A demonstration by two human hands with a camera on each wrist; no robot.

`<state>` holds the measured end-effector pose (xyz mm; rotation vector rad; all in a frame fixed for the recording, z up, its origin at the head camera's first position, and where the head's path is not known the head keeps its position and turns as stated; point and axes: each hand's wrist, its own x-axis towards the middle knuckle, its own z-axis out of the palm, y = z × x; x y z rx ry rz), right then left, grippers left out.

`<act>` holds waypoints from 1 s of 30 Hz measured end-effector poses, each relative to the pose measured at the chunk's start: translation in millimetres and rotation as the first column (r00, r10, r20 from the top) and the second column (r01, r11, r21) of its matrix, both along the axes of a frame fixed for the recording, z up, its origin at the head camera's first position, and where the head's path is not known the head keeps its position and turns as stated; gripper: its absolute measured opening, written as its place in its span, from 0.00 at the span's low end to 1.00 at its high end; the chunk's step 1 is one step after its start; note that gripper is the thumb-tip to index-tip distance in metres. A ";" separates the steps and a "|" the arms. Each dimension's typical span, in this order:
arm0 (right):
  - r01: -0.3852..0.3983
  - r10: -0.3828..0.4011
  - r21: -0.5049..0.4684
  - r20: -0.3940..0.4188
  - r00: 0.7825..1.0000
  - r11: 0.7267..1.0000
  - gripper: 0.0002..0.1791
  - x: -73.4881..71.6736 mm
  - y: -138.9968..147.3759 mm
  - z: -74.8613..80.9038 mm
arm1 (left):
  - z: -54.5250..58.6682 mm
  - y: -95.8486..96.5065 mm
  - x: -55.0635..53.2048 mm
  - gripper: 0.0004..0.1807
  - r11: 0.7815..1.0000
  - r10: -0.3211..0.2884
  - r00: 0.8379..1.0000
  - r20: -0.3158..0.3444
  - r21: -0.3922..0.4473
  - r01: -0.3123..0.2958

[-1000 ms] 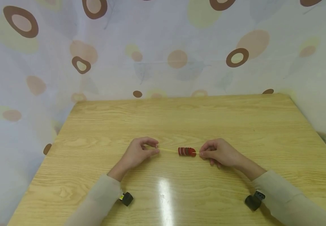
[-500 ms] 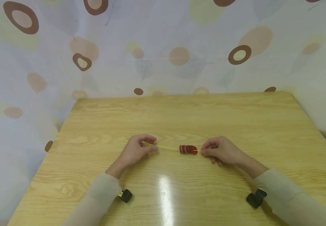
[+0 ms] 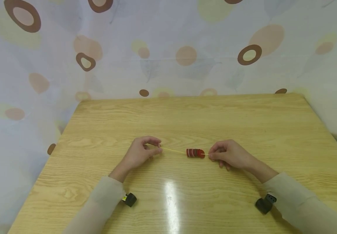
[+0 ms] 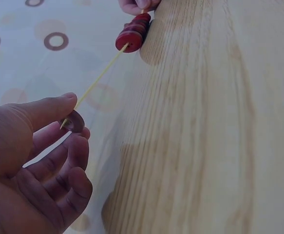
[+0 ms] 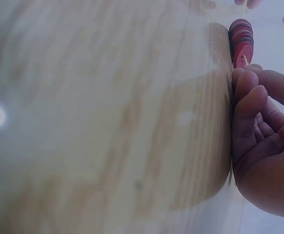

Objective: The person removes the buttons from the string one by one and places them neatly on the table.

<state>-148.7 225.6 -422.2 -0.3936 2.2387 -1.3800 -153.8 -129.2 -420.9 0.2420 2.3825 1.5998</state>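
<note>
A thin yellow skewer (image 3: 172, 150) runs between my two hands, raised a little at the left. Several red, pink and dark buttons (image 3: 195, 153) are threaded on it in a stack near its right end. My left hand (image 3: 139, 151) pinches a dull brownish-pink button (image 4: 74, 122) between thumb and index finger. The skewer's left tip pokes through that button in the left wrist view, and the other fingers curl loosely. My right hand (image 3: 230, 154) pinches the skewer's right end, close beside the outermost red button (image 5: 243, 56), whose holes show in the right wrist view.
The wood-grain table (image 3: 121, 120) lies under both hands. A patterned pale cloth (image 3: 162, 65) hangs behind it and along both sides. Small black wrist cameras (image 3: 130, 199) stick out from the sleeves. A bright glare streak (image 3: 171, 204) marks the near tabletop.
My left hand has drifted slightly left, so more bare skewer shows between its fingertips and the stack. The right hand keeps its pinch. The head view has tipped down a little.
</note>
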 end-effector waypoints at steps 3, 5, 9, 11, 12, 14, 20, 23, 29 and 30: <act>0.003 -0.003 -0.003 0.003 1.000 1.000 0.08 0.4 -0.5 0.6 | 0.1 -0.5 0.0 0.18 1.000 0.007 1.000 0.002 -0.006 -0.007; 0.004 -0.004 -0.005 0.005 1.000 1.000 0.09 0.7 -0.8 0.7 | 0.1 -1.2 0.1 0.18 1.000 0.012 1.000 0.004 -0.014 -0.012; 0.009 -0.009 -0.007 0.015 1.000 1.000 0.09 1.1 -1.1 1.2 | 0.2 -3.7 -0.1 0.17 1.000 0.020 1.000 -0.004 -0.024 -0.020; 0.008 -0.008 -0.007 0.013 1.000 1.000 0.09 1.2 -1.2 1.5 | 0.3 -5.4 -0.7 0.17 0.999 0.020 1.000 -0.013 -0.027 -0.021; 0.008 -0.008 -0.005 0.013 1.000 1.000 0.09 1.3 -1.2 1.9 | 0.4 -6.4 -1.1 0.16 0.999 0.022 1.000 -0.016 -0.029 -0.023; 0.008 -0.008 -0.002 0.012 1.000 1.000 0.08 1.4 -1.3 2.5 | 0.9 -8.5 -2.1 0.16 0.999 0.026 0.999 -0.021 -0.036 -0.027; 0.006 -0.006 0.001 0.013 1.000 1.000 0.09 0.8 -1.0 3.3 | -0.3 -17.4 -8.4 0.16 0.997 0.056 0.998 -0.017 -0.060 -0.057; -0.001 0.001 -0.001 0.011 1.000 1.000 0.09 0.3 -0.6 2.9 | -0.2 -23.8 -12.4 0.17 0.993 0.075 0.997 -0.020 -0.085 -0.077; -0.004 0.004 -0.008 0.011 1.000 1.000 0.08 0.1 -0.5 0.7 | 0.7 -43.6 -25.4 0.19 0.978 0.102 0.993 -0.065 -0.177 -0.113; -0.001 0.001 -0.008 0.014 1.000 1.000 0.08 0.2 -0.8 0.4 | 1.0 -47.8 -28.3 0.19 0.972 0.109 0.991 -0.076 -0.202 -0.122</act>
